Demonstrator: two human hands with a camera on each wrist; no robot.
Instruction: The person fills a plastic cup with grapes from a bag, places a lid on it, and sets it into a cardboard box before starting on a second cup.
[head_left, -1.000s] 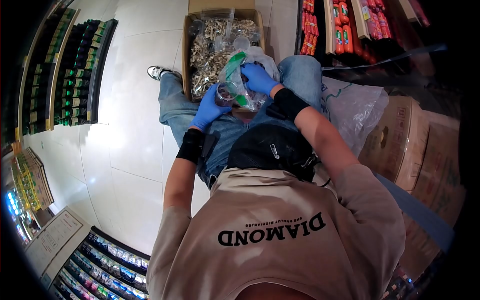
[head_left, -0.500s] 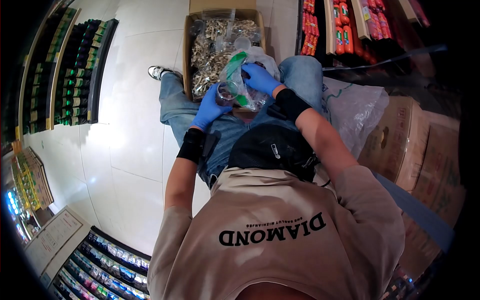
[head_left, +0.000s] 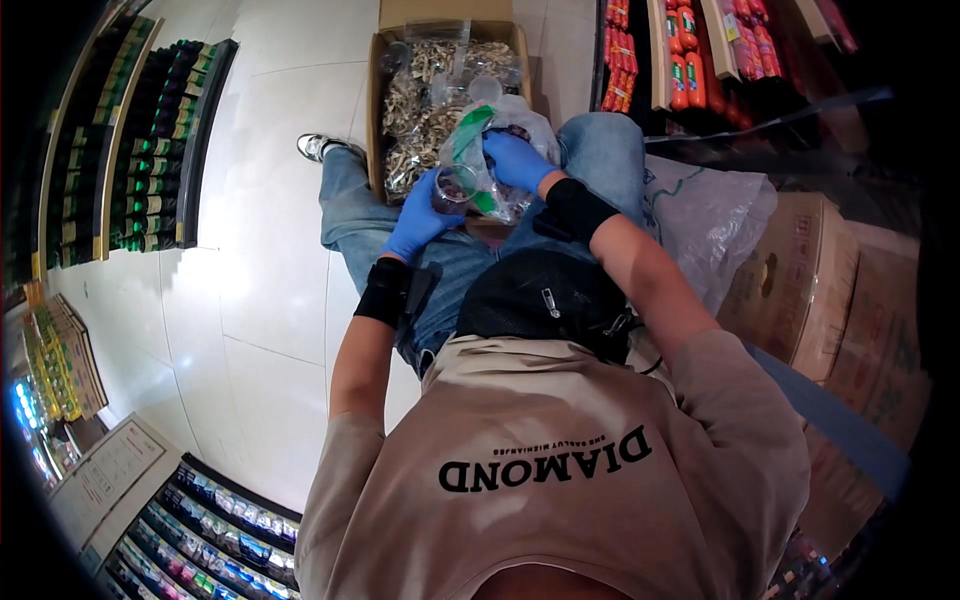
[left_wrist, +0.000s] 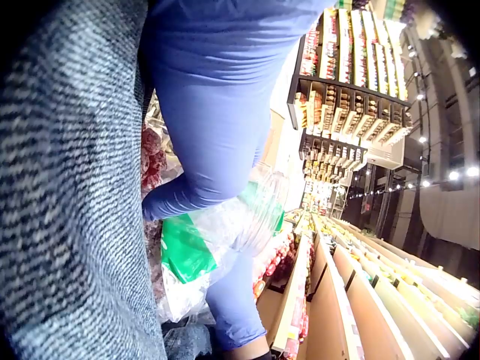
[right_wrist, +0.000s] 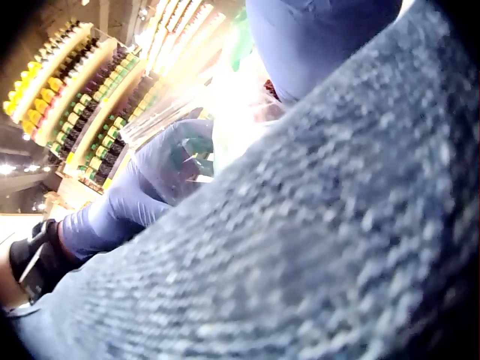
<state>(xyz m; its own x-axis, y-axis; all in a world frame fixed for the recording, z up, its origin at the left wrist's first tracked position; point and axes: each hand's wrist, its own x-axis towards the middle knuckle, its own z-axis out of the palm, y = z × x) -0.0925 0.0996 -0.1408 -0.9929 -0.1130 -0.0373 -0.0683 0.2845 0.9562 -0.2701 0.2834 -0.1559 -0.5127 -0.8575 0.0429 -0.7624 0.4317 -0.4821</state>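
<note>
In the head view my blue-gloved left hand [head_left: 421, 219] grips a clear plastic cup [head_left: 457, 184], fingers and thumb round its side. The cup's open rim faces up, close beside a clear plastic bag [head_left: 541, 122] with green print. My right hand [head_left: 517, 162], also gloved in blue, reaches into the bag's mouth, its fingertips hidden; I cannot tell whether they hold anything. Dark reddish wrinkled pieces [left_wrist: 154, 154] show near the bag in the left wrist view. In the right wrist view the jeans cover much of the scene.
A cardboard box [head_left: 375, 110] of dried mushrooms [head_left: 410, 160] stands between my legs, with clear cups lying on top. A loose plastic bag [head_left: 705, 215] and brown cartons [head_left: 790, 280] lie at the right. Stocked shelves [head_left: 150, 150] flank the tiled floor.
My right hand shifts slightly at the mouth of the bag. The left hand and its cup stay almost in place.
</note>
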